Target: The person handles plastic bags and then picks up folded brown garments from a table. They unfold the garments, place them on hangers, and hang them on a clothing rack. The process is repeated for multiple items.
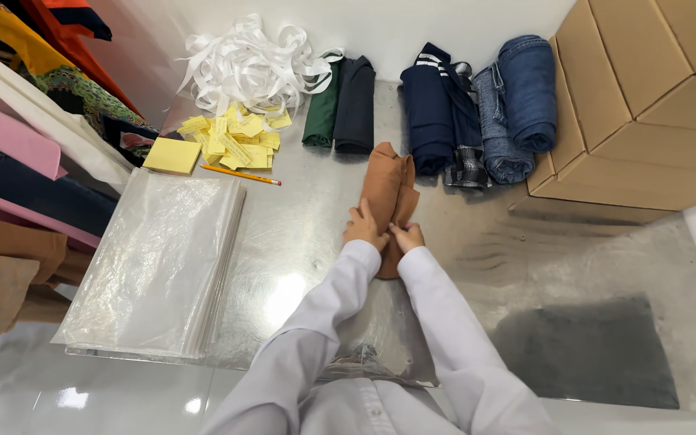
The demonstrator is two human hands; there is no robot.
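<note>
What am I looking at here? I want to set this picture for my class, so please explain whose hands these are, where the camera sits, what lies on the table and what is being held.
There is no machine: a person in white sleeves works with bare hands. The single picture comes from a camera worn on that person's head, looking down, so the arms reach in from the bottom edge.

The left hand and right hand both grip a rolled brown cloth lying on a shiny metal table.

Behind it lie more rolled clothes: a green and dark grey pair, a navy roll and blue jeans. To the left are a stack of clear plastic bags, yellow paper notes, a pencil and a tangle of white ribbon. Cardboard boxes stand at the right, hanging garments at the left.
</note>
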